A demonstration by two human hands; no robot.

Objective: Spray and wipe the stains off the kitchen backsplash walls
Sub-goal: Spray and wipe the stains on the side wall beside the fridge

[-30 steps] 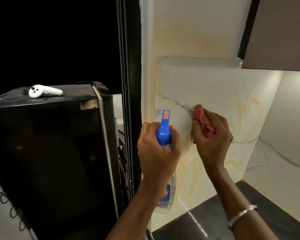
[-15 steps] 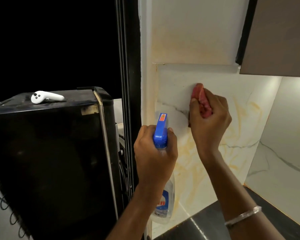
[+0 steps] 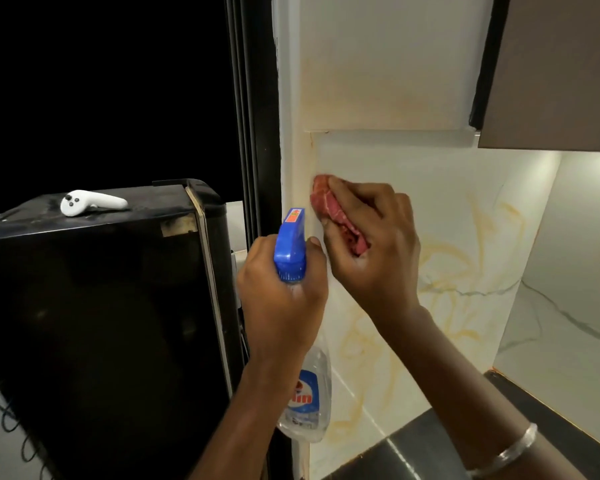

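The white marble backsplash [image 3: 458, 188] fills the middle and right of the head view, marked with yellow-orange streaks [image 3: 465, 258]. My right hand [image 3: 371, 247] presses a bunched red cloth [image 3: 333, 213] against the backsplash near its upper left corner. My left hand [image 3: 281, 292] grips the neck of a clear spray bottle [image 3: 307, 393] with a blue trigger head [image 3: 290, 247], held upright just left of the wall edge. The nozzle points at the wall.
A black refrigerator [image 3: 94, 323] stands at the left with a white controller [image 3: 90, 202] on top. A dark window frame [image 3: 253, 98] rises beside it. A brown upper cabinet [image 3: 555, 71] hangs top right. A dark countertop [image 3: 413, 452] lies below.
My right hand has moved the red cloth up and then left along the backsplash toward its corner. The left hand with the spray bottle has stayed almost still.
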